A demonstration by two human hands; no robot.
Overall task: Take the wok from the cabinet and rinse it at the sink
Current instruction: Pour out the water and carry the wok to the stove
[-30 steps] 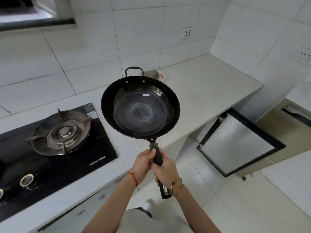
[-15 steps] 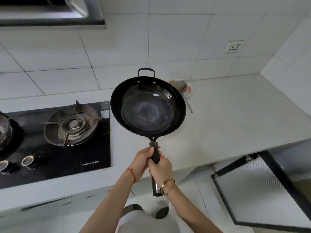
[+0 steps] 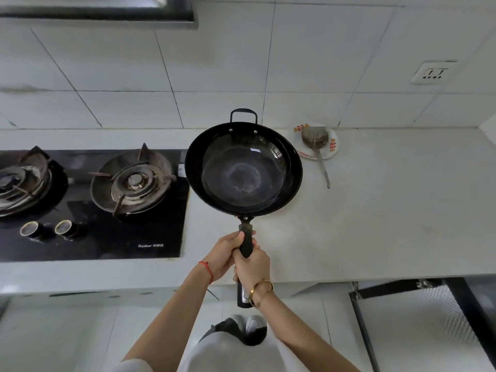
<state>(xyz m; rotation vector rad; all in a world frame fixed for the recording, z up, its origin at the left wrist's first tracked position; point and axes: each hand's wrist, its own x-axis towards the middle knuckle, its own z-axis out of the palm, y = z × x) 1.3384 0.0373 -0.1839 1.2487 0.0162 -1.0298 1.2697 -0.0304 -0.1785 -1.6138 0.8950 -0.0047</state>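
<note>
The head view shows "Royalstar" printed on the black gas hob [image 3: 107, 237]. The black wok [image 3: 243, 169], bare inside with a pale ring at its centre, is held above the white countertop [image 3: 389, 210]. Left hand [image 3: 224, 255] and right hand [image 3: 252, 267] both grip its long handle.

There is one view only, from the camera on my head, so nothing is shared with a second view. It looks forward and steeply down over my arms at the counter [image 3: 389, 210] and the tiled wall [image 3: 214, 63] beyond it. The wide lens bends the counter edge and the tile lines. My hands sit close below centre, my shoes [image 3: 247, 328] at the near bottom edge. The hob [image 3: 107, 237] fills the left, a wall socket [image 3: 433, 73] the far right, and an open cabinet door [image 3: 429, 318] the near right corner.
</note>
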